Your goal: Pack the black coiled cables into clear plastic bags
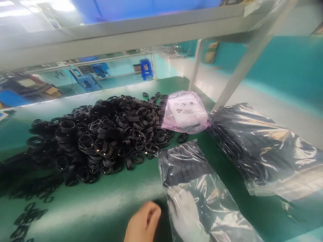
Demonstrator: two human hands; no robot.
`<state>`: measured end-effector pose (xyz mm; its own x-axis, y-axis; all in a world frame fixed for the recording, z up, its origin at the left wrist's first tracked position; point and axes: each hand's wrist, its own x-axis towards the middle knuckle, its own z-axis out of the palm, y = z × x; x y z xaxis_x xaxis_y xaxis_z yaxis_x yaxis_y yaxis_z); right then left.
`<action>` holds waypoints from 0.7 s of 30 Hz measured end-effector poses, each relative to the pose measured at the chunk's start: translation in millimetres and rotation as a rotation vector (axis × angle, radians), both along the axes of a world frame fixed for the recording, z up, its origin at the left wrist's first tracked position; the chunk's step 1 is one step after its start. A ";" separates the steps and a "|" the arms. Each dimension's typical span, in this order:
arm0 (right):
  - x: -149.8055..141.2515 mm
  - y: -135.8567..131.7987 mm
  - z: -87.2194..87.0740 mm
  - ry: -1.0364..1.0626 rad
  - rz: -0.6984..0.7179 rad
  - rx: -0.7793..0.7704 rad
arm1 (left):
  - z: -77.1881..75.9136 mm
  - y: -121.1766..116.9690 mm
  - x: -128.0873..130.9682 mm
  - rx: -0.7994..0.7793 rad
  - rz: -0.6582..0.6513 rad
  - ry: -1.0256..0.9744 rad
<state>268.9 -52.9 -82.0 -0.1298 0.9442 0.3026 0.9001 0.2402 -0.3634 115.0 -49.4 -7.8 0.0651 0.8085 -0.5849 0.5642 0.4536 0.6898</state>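
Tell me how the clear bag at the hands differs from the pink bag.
The clear bag is colourless, the pink bag tinted. The clear bag has dark contents at its far end, the pink bag mostly white contents. The gloved right hand shows through the clear bag; no hand touches the pink bag. Both lie on the green table.

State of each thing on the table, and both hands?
Near bag: partly filled, black items at far end
Right hand: gloved, seen through that bag's plastic
Left hand: bare, fingers curled
Far-right bag: lying down, dark contents showing
Pink bag: white contents, seal unclear
Black cables: coiled, heaped
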 end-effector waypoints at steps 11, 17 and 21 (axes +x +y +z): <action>-0.8 11.8 3.0 -0.145 -0.022 0.063 | -25.3 92.4 39.2 0.032 0.176 -0.012; 4.3 12.7 5.6 -0.152 0.042 0.077 | -31.4 89.0 41.6 0.045 0.195 0.002; 4.0 13.4 5.3 -0.198 -0.007 0.068 | -30.7 93.3 40.2 0.046 0.185 -0.010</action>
<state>272.9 -39.4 -76.7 -0.1862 0.9238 0.3347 0.9541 0.2513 -0.1628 155.2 43.8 -38.6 -0.0814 0.8333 -0.5467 0.4675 0.5164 0.7175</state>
